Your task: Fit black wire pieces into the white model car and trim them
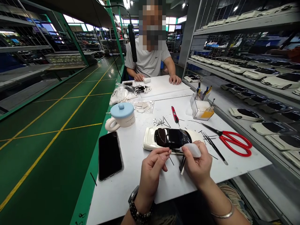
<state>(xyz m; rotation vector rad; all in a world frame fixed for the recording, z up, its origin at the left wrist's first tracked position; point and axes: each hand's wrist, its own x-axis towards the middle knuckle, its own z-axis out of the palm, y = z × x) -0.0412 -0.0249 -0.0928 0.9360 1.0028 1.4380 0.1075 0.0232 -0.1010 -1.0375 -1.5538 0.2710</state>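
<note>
A cream-white model car [149, 140] with a glossy black roof and windows sits on the white table, just beyond my hands. My right hand [199, 162] is closed round a small white squeeze bottle [194, 150], its nozzle pointing left at the near side of the car. My left hand [152, 170] is closed at the car's near side, thumb against the fingers; whatever is at the fingertips is too small to make out. Below my right fingers shows a small black part [182, 164] with a pale end; whether it is held or lying there I cannot tell.
Tweezers [215, 148], red-handled scissors [236, 142] and thin black strips lie right of the car. Behind it are a red cutter [174, 114] and a clear tool box [201, 107]. A phone [110, 156] and lidded mug [124, 117] stand left. A co-worker [150, 59] sits opposite.
</note>
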